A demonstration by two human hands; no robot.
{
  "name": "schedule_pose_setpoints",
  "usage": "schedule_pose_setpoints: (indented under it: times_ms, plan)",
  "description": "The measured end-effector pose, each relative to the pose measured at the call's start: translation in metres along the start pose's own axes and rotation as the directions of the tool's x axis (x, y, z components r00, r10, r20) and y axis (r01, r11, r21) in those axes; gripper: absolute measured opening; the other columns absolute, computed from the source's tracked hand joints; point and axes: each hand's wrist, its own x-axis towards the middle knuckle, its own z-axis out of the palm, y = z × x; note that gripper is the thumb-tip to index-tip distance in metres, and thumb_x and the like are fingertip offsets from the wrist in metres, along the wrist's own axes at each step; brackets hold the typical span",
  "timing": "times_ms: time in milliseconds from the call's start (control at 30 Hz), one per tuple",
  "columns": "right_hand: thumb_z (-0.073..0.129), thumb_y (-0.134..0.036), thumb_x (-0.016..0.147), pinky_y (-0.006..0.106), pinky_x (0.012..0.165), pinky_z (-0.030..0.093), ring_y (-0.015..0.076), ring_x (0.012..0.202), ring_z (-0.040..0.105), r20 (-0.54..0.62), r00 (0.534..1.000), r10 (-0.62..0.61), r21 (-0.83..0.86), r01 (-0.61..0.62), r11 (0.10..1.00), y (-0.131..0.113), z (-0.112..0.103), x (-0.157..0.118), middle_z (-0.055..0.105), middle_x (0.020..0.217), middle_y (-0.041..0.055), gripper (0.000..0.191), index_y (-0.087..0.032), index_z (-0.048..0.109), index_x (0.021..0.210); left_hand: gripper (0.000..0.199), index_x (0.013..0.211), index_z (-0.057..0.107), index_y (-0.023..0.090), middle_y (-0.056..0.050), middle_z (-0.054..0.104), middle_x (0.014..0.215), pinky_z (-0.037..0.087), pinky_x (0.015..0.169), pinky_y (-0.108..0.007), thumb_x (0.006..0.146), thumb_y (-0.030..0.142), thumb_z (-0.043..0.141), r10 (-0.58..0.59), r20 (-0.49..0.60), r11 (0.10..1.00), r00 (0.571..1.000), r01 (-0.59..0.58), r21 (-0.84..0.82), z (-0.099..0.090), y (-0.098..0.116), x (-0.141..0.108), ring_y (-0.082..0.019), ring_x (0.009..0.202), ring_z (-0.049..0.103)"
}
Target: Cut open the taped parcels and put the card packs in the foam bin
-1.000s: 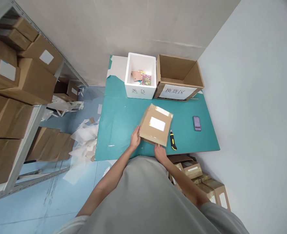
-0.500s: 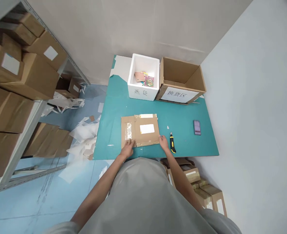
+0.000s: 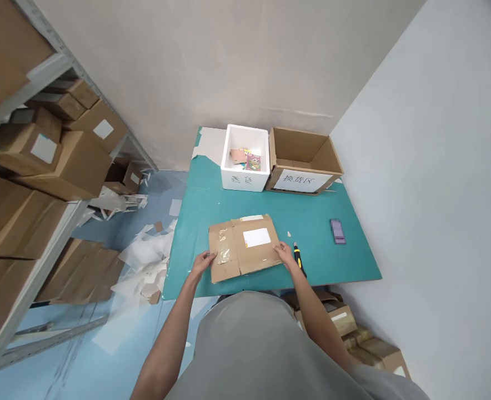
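A flattened cardboard box (image 3: pixel 251 258) with clear tape and a white label lies at a slant near the front of the green table. My left hand (image 3: pixel 204 261) pinches its left edge, thumb on top. At the right edge, my right hand (image 3: pixel 285 254) grips the cardboard the same way. Just right of that hand lies a black and yellow utility knife (image 3: pixel 298 258), partly covered by my wrist. A small pale scrap (image 3: pixel 289 234) rests above the knife.
Behind stand a white foam box (image 3: pixel 245 182) holding small packets and an open carton (image 3: pixel 304 180) with a paper sign. A phone (image 3: pixel 337 231) lies at the right of the green table (image 3: pixel 199 208). Shelving with cartons (image 3: pixel 74 166) flanks the left; paper waste (image 3: pixel 145 253) litters the floor.
The cardboard has been turned a little, its left side now nearer me. My left hand has shifted from its lower edge to its left edge. The camera view has tilted up.
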Motion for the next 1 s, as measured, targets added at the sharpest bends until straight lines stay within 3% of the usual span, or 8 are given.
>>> schedule_pose_setpoints:
  times_ms: [167,233,333,533,700,800,933,1000]
  plan:
    - [0.089,-0.059,0.066,0.041,0.095,0.062,0.0282,0.104,0.078,-0.212,0.975,0.069,0.277,-0.008,0.961,0.038,-0.059,-0.067,0.083,0.111,0.013,0.053,-0.021,0.069,0.098,0.064,0.098,0.062,0.024,-0.01,0.08,0.106,0.062,0.093,-0.04,0.065,0.074,0.084,0.085,0.291,0.989,0.953,-0.045,-0.144,0.018,0.027,-0.007,-0.029,0.109,0.077]
    - [0.089,-0.064,0.065,0.04,0.093,0.061,0.0292,0.104,0.077,-0.383,0.911,0.154,0.38,0.004,0.925,0.066,-0.083,-0.122,0.083,0.112,0.0134,0.059,-0.02,0.073,0.1,0.059,0.098,0.062,0.025,-0.009,0.079,0.107,0.061,0.093,-0.039,0.068,0.07,0.086,0.101,0.435,0.988,0.895,-0.039,-0.148,0.047,0.039,-0.008,-0.028,0.11,0.076]
    - [0.085,-0.071,0.07,0.038,0.088,0.06,0.0288,0.102,0.075,-0.563,0.773,0.293,0.481,0.018,0.876,0.111,-0.099,-0.229,0.083,0.111,0.0116,0.06,-0.02,0.079,0.101,0.056,0.099,0.064,0.025,-0.008,0.079,0.108,0.059,0.091,-0.036,0.069,0.064,0.09,0.079,0.656,0.996,0.75,-0.026,-0.09,0.1,0.048,-0.016,-0.026,0.107,0.076]
    - [0.09,-0.076,0.063,0.039,0.081,0.059,0.0282,0.086,0.073,-0.653,0.509,0.561,0.666,0.033,0.746,0.172,-0.06,-0.417,0.083,0.092,0.0074,0.064,-0.02,0.084,0.094,0.058,0.097,0.069,0.022,-0.007,0.079,0.104,0.056,0.083,-0.03,0.062,0.057,0.099,-0.004,0.893,0.999,0.45,-0.036,0.022,0.185,0.032,-0.072,-0.021,0.093,0.074]
    - [0.091,-0.076,0.059,0.04,0.085,0.06,0.0314,0.096,0.074,-0.677,0.314,0.665,0.731,0.185,0.657,0.206,-0.023,-0.485,0.084,0.097,0.0067,0.065,-0.022,0.085,0.094,0.061,0.092,0.066,0.022,-0.003,0.077,0.095,0.053,0.076,-0.027,0.057,0.056,0.101,-0.072,0.922,0.988,0.38,-0.1,0.118,0.194,0.006,-0.132,-0.017,0.084,0.071]
    - [0.091,-0.071,0.062,0.04,0.089,0.06,0.0309,0.102,0.075,-0.663,0.32,0.676,0.749,0.293,0.595,0.234,-0.008,-0.517,0.084,0.105,0.0064,0.059,-0.023,0.084,0.096,0.063,0.09,0.064,0.022,0.0,0.075,0.091,0.053,0.073,-0.025,0.052,0.053,0.103,-0.08,0.907,0.98,0.413,-0.136,0.148,0.189,-0.016,-0.166,-0.015,0.079,0.068]
    - [0.089,-0.054,0.069,0.037,0.087,0.061,0.028,0.108,0.074,-0.567,0.488,0.664,0.824,0.34,0.454,0.291,0.025,-0.582,0.082,0.118,0.004,0.052,-0.029,0.081,0.113,0.061,0.088,0.062,0.022,0.003,0.071,0.083,0.052,0.069,-0.024,0.051,0.051,0.101,-0.069,0.867,0.97,0.494,-0.169,0.174,0.181,-0.071,-0.221,-0.014,0.074,0.066]
    - [0.089,-0.046,0.069,0.036,0.085,0.061,0.0268,0.108,0.074,-0.519,0.522,0.677,0.855,0.334,0.397,0.325,0.051,-0.624,0.082,0.117,0.0041,0.049,-0.029,0.08,0.115,0.06,0.087,0.061,0.022,0.001,0.072,0.085,0.053,0.068,-0.025,0.052,0.053,0.099,-0.086,0.85,0.951,0.519,-0.211,0.225,0.175,-0.112,-0.255,-0.015,0.075,0.067]
